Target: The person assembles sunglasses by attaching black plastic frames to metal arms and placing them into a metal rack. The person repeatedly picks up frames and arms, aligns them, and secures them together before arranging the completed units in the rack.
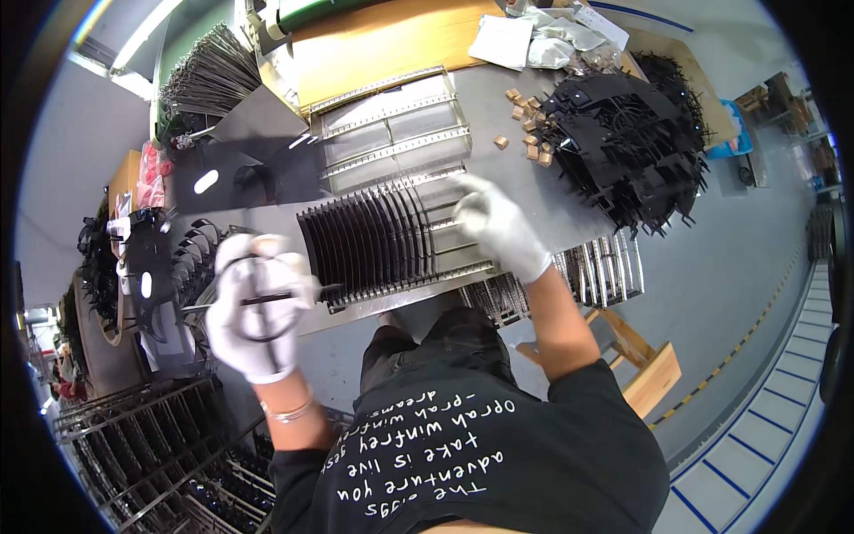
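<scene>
A: Starting nearest, see what?

B: Looking down past a black shirt [534, 445] with white lettering. Then at the left hand [253, 325], white-gloved, closed round a thin black curved part [267, 298]. Too blurred to make out exactly how gripped.

A: And over on the right?

B: Reaching in with the right hand [503, 227], gloved too, fingers partly bent above the right end of a slotted metal rack [463, 271]. Cannot tell whether pinching or touching anything.

A: Between the hands, then?

B: Standing side by side in that rack, on the metal worktop [485, 98]: many black curved strips [365, 240], crowded toward the left, with bare rails at the right end.

A: Farther off?

B: Behind that, to a second metal rack [400, 145], just beside a black panel [298, 173]. Off to the right, past small tan blocks [532, 126], to a big heap of black parts [632, 133]. At the far left, to a bundle of thin wires [209, 76]; at the far edge, to white papers [501, 42].
</scene>
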`<move>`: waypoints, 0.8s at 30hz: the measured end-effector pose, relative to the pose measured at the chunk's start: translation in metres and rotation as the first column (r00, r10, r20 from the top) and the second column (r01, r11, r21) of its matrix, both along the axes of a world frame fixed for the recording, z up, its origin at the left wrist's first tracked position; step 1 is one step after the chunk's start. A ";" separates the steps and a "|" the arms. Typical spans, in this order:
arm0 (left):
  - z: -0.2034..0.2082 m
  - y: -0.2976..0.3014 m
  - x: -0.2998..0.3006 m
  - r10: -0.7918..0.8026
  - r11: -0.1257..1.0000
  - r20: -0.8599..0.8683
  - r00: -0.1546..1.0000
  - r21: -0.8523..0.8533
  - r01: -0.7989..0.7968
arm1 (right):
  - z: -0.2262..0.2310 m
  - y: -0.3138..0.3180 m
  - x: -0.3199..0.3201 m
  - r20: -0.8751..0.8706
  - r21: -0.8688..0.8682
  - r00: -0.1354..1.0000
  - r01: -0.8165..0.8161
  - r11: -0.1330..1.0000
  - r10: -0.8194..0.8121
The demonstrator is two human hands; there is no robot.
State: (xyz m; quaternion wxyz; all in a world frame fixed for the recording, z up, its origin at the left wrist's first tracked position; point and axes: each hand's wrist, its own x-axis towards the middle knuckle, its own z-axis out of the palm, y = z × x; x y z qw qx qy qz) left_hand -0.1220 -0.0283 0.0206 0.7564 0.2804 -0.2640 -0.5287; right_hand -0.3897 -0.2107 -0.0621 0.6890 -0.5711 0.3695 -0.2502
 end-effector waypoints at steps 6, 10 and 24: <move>-0.009 0.011 0.000 0.104 0.938 0.335 0.937 0.279 -0.203 | -0.037 -0.028 0.025 -0.187 0.351 0.981 0.010 0.936 0.060; -0.024 0.014 -0.002 0.005 0.973 0.225 0.974 0.224 -0.056 | -0.103 -0.030 0.052 -0.423 -0.561 0.902 -0.336 0.757 0.087; -0.012 -0.027 -0.021 -0.732 0.675 -0.025 0.681 0.106 0.730 | 0.031 0.031 0.035 0.376 -0.143 0.828 -0.392 0.909 0.416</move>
